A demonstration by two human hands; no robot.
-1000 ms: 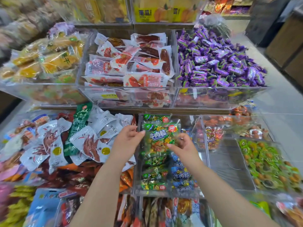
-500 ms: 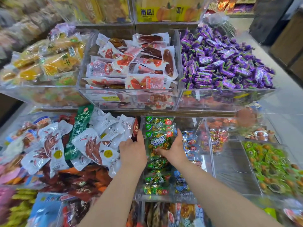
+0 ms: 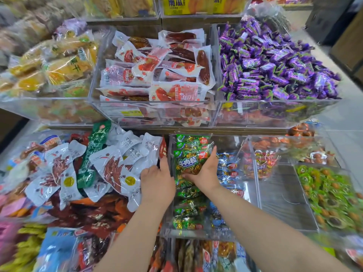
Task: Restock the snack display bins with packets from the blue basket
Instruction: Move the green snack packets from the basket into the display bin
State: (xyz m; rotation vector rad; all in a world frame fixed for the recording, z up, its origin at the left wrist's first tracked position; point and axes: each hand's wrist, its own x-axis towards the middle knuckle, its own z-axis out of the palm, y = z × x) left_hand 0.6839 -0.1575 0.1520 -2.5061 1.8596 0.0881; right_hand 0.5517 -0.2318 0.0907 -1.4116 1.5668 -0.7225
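Observation:
A green foil packet (image 3: pixel 187 162) of beef cubes stands upright at the back of a clear acrylic bin (image 3: pixel 198 235), on a row of similar green packets. My right hand (image 3: pixel 206 174) grips it, thumb across its lower edge and fingers straight up its right side. My left hand (image 3: pixel 157 183) sits at the bin's left wall with curled fingers, its thumb straight against the packet's left edge. Blue packets (image 3: pixel 227 173) fill the right half of the same bin. The blue basket is out of view.
Left of the bin lies a heap of white chicken-feet packets (image 3: pixel 110 163). To the right are a bare bin section (image 3: pixel 282 203) and green-wrapped snacks (image 3: pixel 330 193). The shelf above holds yellow packs (image 3: pixel 59 61), red sausage packets (image 3: pixel 157 75) and purple candies (image 3: pixel 275 63).
Both hands carried the green packet down and away into the bin. My left hand went from fingers on the packet's corner to a curled hand at its left edge.

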